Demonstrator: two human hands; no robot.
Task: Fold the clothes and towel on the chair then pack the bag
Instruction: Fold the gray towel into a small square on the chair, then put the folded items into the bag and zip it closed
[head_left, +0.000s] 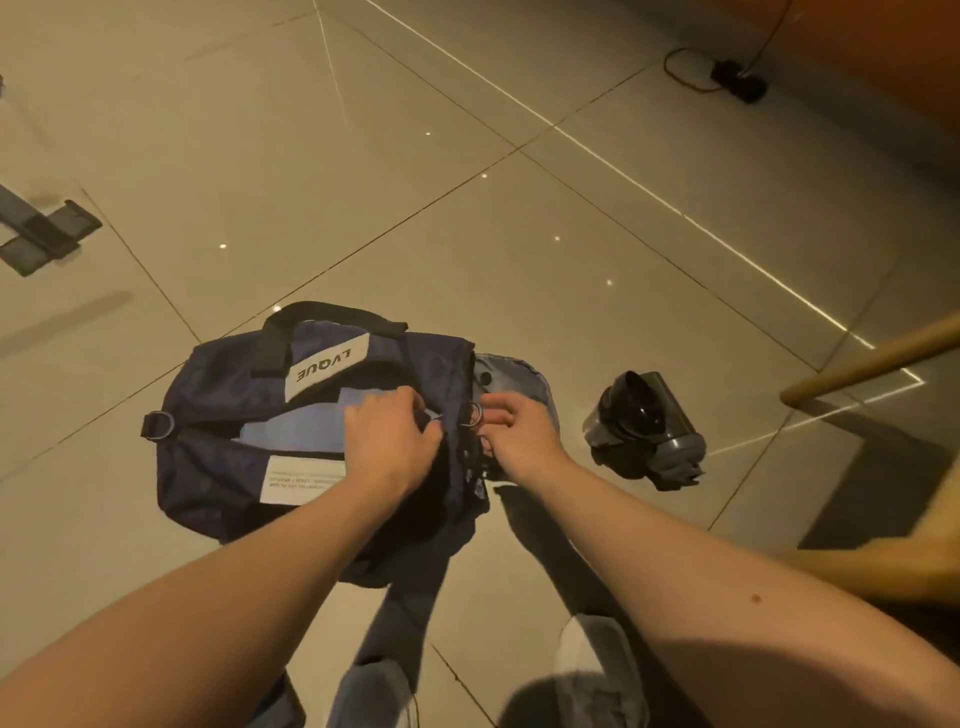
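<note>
From the head camera, the bag (228, 415) lies on the tiled floor (519, 234) just ahead of the person's feet, a little toward 8 o'clock from the middle of the view. It is a soft navy duffel with a black carry handle (332, 312) arched over its far side. A white strip on it reads "LVQUE" upside down, and a second white label with small print sits on the near side. Its long axis runs from 9 o'clock to 3 o'clock. The top faces up and the zip is parted along the axis, showing pale blue inside. A metal D-ring (158, 425) sits at the 9 o'clock end, and a grey panel (511, 374) shows at the 3 o'clock end. The left hand (392, 441) lies over the zip's 3 o'clock end, fingers curled into the bag's fabric. The right hand (511, 431) grips the bag's end beside a second ring (474, 413); its fingertips are partly hidden. At 3 o'clock from the bag, apart from it, lies a shiny black object on a dark grey cloth (675, 462). Beyond it a wooden chair rail (872, 358) crosses the right edge. A black plug block with a cable (737, 80) lies far off at 1 o'clock, and a grey metal foot (41, 234) at 10 o'clock. A white shoe (582, 654) stands at 6 o'clock.
</note>
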